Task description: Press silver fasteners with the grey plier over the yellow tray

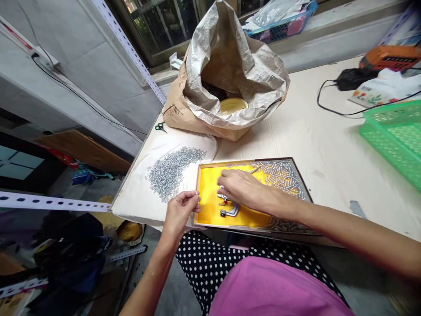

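My left hand [180, 208] is at the left rim of a shallow tray [206, 215] with a yellow bottom. Its thumb and fingers pinch a small metal pin [201, 206]. Over the middle of the tray, my right hand [236, 184] has its fingers curled together; what they hold is hidden. Just below those fingers lies a C-shaped metal tool [234, 210] with a small red part, partly covered by the hand. Many loose metal pins [279, 175] fill the tray's right side. Another heap of small pins [174, 169] lies on white cloth to the left.
Behind the tray stands a large open sack [200, 125] with a yellow dish [233, 105] inside. Small scissors [160, 127] lie left of it. A green basket [391, 136], a black cable [342, 113] and an orange tool [391, 58] are at the right.
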{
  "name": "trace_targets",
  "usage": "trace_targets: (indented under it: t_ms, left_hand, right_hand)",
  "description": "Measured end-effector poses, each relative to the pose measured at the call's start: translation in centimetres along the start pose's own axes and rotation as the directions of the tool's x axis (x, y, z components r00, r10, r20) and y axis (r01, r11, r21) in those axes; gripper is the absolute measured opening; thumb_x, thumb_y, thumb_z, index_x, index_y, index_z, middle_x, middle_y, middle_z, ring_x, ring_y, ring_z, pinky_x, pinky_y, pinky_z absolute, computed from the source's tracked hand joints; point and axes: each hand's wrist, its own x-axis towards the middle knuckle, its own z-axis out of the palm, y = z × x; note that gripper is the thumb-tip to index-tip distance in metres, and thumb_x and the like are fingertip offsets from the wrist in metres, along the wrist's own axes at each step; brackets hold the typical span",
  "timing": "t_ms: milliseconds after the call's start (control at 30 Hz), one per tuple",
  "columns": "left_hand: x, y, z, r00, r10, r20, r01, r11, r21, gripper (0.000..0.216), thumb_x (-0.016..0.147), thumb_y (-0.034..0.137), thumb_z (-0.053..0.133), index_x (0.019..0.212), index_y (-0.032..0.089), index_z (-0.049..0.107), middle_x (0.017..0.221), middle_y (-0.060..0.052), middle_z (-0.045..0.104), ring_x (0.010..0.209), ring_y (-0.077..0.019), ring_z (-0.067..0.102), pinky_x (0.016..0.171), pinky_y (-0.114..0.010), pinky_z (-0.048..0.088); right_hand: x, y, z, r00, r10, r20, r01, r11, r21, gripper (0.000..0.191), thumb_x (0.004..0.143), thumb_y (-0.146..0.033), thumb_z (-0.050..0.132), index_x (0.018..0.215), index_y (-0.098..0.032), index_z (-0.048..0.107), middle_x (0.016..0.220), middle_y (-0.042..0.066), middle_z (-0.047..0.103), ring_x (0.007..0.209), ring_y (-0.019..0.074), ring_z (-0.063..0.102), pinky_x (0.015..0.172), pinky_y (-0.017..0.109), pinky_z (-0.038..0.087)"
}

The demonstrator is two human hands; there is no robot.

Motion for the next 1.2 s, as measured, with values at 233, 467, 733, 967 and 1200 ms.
trace_targets:
  t_ms: [233,467,733,967,1200]
  left_hand:
    - [-0.4,-2.1,3.8,0.919,0.181,0.351,-0.333,0.833,0.442,0.013,0.086,0.03,0.064,0.087,0.022,0.073,0.09,-0.005,0.075,0.085,-0.0205,0.066,0.078,-0.028,0.049]
    - [-0.9,-2.0,1.4,0.872,0.307,0.381,-0.489,0.531,0.692,0.017,0.09,0.027,0.053,0.082,0.023,0.068,0.087,-0.008,0.069,0.088,-0.0247,0.062,0.082,-0.035,0.049]
    - [-0.8,-1.6,3.8,0.983,-0.087,0.158,0.05,0.973,0.226,0.032,0.066,0.04,0.082,0.084,0.016,0.069,0.07,-0.001,0.067,0.056,-0.0135,0.059,0.054,-0.025,0.049]
    - [-0.9,-2.6,5.2,0.983,-0.141,0.115,0.116,0.972,0.203,0.034,0.062,0.04,0.085,0.076,0.013,0.07,0.059,0.001,0.065,0.049,-0.0094,0.056,0.049,-0.02,0.047]
    - [-0.4,-2.6,5.2,0.96,-0.257,0.115,0.228,0.949,0.219,0.027,0.064,0.033,0.085,0.071,0.013,0.068,0.049,0.002,0.062,0.043,-0.0088,0.055,0.047,-0.019,0.048]
  right_hand:
    - [-6.4,3.5,3.4,0.967,0.195,0.163,-0.176,0.977,-0.121,0.017,0.095,-0.031,0.059,0.101,-0.017,0.065,0.106,0.012,0.068,0.077,0.0221,0.063,0.058,0.033,0.037]
    - [-6.4,4.8,6.3,0.997,0.074,0.037,-0.072,0.997,-0.04,0.021,0.095,-0.01,0.041,0.095,-0.02,0.06,0.094,0.009,0.067,0.076,0.0201,0.057,0.064,0.033,0.037]
    - [-7.0,4.3,6.2,0.996,-0.07,-0.057,0.062,0.989,-0.135,0.021,0.097,-0.008,0.038,0.101,-0.02,0.055,0.092,0.007,0.064,0.079,0.0199,0.053,0.06,0.032,0.027]
    - [-7.3,4.3,6.9,0.993,-0.073,-0.094,0.056,0.984,-0.171,0.024,0.095,-0.006,0.037,0.103,-0.02,0.055,0.093,0.008,0.062,0.081,0.0203,0.052,0.061,0.032,0.03]
    - [-7.3,4.1,7.0,0.994,-0.064,-0.088,0.047,0.981,-0.188,0.025,0.094,-0.005,0.038,0.104,-0.02,0.054,0.093,0.008,0.062,0.081,0.0212,0.053,0.06,0.033,0.03]
